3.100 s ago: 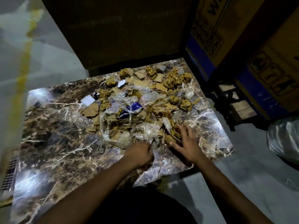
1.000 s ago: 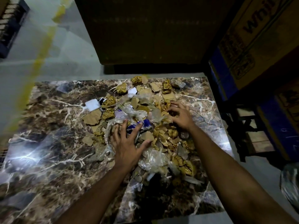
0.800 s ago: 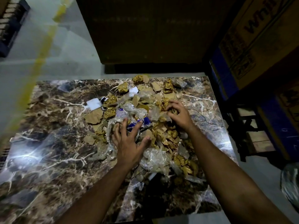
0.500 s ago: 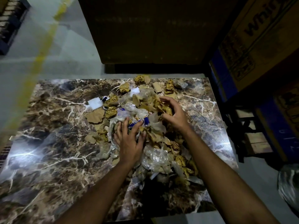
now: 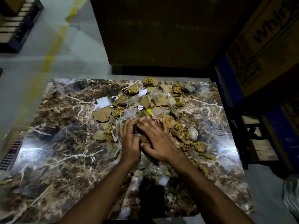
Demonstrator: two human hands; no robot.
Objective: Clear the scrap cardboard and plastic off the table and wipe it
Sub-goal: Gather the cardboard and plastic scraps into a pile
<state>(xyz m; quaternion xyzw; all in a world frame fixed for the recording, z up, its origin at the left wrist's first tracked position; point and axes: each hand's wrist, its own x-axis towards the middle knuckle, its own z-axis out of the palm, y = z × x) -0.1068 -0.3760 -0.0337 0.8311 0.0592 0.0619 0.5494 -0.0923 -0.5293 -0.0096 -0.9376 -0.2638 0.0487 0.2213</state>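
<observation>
Both hands, left hand and right hand, lie flat with fingers spread on the scrap pile, which stretches from frame centre toward the upper right of the marble table.

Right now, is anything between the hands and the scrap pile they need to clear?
No. The left hand and right hand already rest directly on the scrap pile on the marble table, side by side near its middle. Nothing lies between.

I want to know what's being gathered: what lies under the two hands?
The left hand and right hand press on the scrap pile; cardboard bits and clear plastic show around them. What lies directly beneath the palms is covered.
</observation>
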